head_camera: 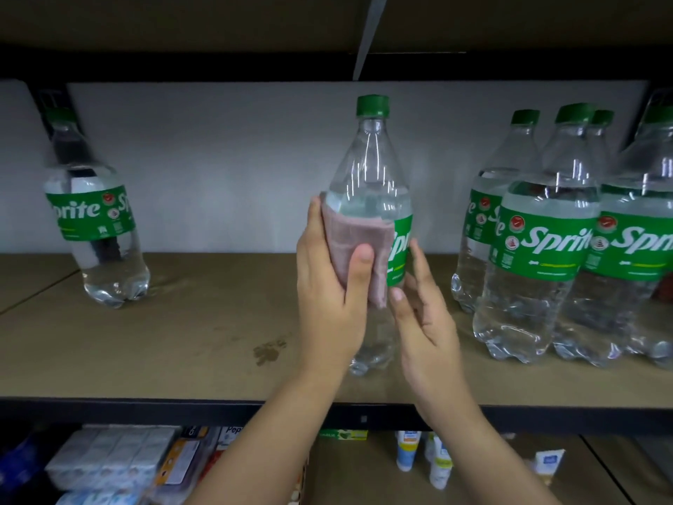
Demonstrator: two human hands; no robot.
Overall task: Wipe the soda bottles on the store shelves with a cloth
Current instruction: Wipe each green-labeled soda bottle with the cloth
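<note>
The held soda bottle (368,198) is kept upright above the shelf (182,344), long axis vertical, cap upward, directly in front of both hands. The pink cloth (358,249) is pressed round its label band by the left hand (329,286), fingers and thumb curled on it. The right hand (424,322) is set just beside the bottle's right flank, fingers relaxed, gripping nothing. Open shelf room lies to the left; the bottle cluster (561,242) crowds the right, and a lone bottle (96,216) stands far left.

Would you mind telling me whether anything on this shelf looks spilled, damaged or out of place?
Yes: a brownish stain marks the shelf board just left of the Sprite bottle being wiped, like a dried spill.
</note>
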